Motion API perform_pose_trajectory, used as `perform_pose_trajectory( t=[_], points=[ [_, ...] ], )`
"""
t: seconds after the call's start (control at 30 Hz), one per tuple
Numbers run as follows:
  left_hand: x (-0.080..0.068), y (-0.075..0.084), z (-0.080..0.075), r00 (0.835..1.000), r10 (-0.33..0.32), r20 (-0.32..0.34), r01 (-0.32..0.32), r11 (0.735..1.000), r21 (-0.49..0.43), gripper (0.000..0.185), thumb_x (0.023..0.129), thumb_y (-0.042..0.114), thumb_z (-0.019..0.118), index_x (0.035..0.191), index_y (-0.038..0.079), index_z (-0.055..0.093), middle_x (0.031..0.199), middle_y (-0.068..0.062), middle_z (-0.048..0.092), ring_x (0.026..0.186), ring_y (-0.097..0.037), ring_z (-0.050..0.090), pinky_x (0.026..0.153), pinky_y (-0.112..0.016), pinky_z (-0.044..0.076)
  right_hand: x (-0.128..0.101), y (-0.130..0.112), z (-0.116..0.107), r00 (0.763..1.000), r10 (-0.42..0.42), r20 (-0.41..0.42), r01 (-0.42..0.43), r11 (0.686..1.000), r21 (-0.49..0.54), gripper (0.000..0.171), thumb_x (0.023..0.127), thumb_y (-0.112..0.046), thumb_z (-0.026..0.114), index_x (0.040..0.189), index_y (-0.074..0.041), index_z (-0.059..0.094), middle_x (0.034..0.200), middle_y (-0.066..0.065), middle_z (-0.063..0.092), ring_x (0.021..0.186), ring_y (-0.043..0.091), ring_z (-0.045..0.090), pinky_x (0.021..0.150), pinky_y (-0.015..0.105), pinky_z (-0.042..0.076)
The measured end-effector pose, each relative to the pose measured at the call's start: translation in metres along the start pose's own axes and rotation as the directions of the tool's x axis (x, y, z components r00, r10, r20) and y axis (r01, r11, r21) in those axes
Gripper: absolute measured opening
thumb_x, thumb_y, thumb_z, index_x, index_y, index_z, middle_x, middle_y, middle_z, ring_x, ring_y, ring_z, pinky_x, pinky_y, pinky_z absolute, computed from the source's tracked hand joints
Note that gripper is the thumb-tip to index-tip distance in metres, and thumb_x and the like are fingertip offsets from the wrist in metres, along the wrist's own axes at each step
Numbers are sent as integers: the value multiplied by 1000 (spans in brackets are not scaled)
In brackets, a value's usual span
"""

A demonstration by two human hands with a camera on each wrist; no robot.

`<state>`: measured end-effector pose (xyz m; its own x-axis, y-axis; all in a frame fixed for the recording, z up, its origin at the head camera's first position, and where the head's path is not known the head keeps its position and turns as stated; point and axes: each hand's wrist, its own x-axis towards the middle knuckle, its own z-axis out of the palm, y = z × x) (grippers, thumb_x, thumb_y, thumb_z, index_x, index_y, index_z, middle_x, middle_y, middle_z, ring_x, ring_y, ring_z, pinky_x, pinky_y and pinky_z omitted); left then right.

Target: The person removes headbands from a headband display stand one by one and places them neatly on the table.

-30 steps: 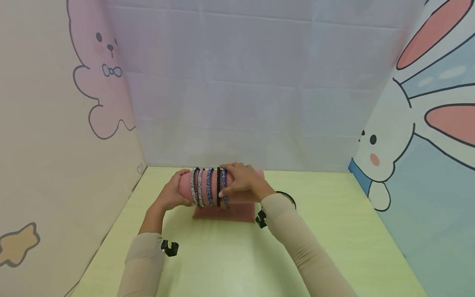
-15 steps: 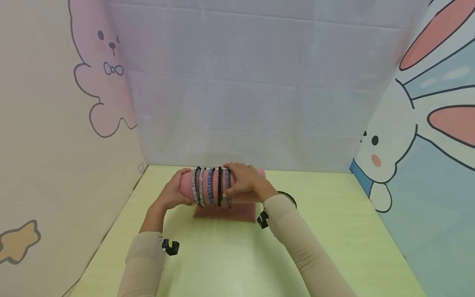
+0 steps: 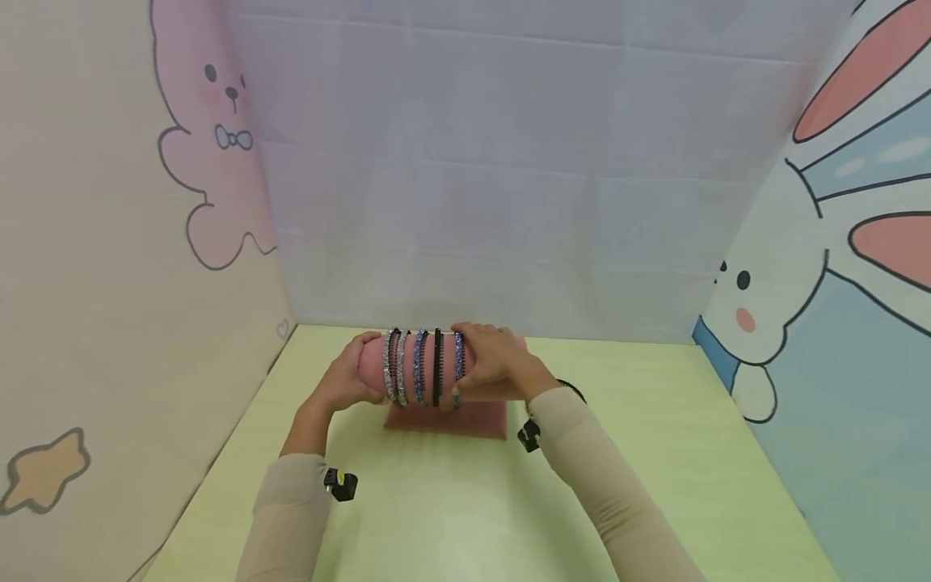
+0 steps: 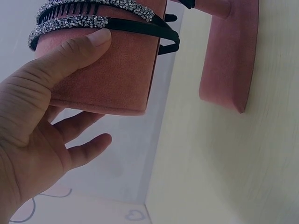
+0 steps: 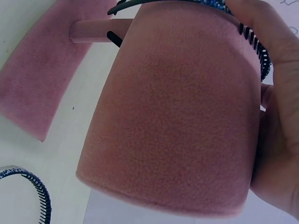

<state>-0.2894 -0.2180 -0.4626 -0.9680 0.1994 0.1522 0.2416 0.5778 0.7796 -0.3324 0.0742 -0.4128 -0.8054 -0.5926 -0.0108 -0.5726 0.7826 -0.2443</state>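
A pink velvet headband stand [image 3: 374,368] lies crosswise ahead of me, its thick roll raised over a flat base [image 3: 451,419]. My left hand [image 3: 343,380] grips the roll's left end, thumb in front. In the left wrist view that thumb lies near a silver glitter headband [image 4: 70,22]. Toward the right my right hand [image 3: 494,360] pinches a blue glitter headband [image 3: 460,356] that sits over the roll; its far fingers are partly hidden. Between the hands the roll carries two silver headbands [image 3: 401,368], another blue headband [image 3: 419,368] and a black headband [image 3: 438,368].
One more toothed headband [image 5: 44,198] lies on the pale yellow table [image 3: 436,517], right of the stand and partly behind my right wrist. A pale back wall [image 3: 465,202] and cartoon-printed side walls enclose the table.
My right hand has slid the blue headband a little to the right along the roll, so its gap from the black headband is wider. The left hand keeps its hold.
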Motion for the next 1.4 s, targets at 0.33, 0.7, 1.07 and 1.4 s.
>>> perform_pose_trajectory(
  t=[0.33, 0.7, 1.07, 1.4],
  points=[
    [5, 6, -3, 1000, 16, -11, -16, 1000, 25, 113, 46, 6, 92, 140, 18, 31, 135, -11, 39, 111, -33, 45, 87, -50, 42, -5, 13, -8, 999, 35, -3, -35, 999, -19, 106, 60, -59, 75, 145, -20, 27, 133, 6, 45, 118, 26, 42, 97, 48, 30],
    [5, 2, 1, 999, 23, -27, -22, 1000, 14, 112, 44, 8, 93, 139, 17, 34, 132, -8, 41, 111, -30, 46, 88, -48, 42, -14, 25, -7, 999, 28, -31, -28, 1000, 10, 105, 60, -56, 77, 145, -18, 28, 133, 8, 46, 118, 28, 43, 97, 49, 29],
    [-1, 2, 0, 1000, 17, -23, -17, 1000, 9, 110, 46, 6, 92, 139, 16, 33, 132, -9, 41, 111, -30, 46, 89, -49, 41, -20, 36, -3, 998, -24, -57, 29, 995, 92, 102, 60, -52, 80, 143, -15, 32, 132, 9, 47, 116, 28, 44, 96, 49, 32],
    [-1, 1, 1, 999, 16, -32, -16, 1000, 12, 111, 45, 6, 92, 138, 18, 33, 132, -8, 41, 110, -30, 46, 89, -49, 41, -24, 41, -3, 998, -18, -67, 29, 986, 163, 100, 60, -49, 81, 142, -17, 35, 132, 7, 46, 119, 29, 39, 95, 47, 34]
  ],
)
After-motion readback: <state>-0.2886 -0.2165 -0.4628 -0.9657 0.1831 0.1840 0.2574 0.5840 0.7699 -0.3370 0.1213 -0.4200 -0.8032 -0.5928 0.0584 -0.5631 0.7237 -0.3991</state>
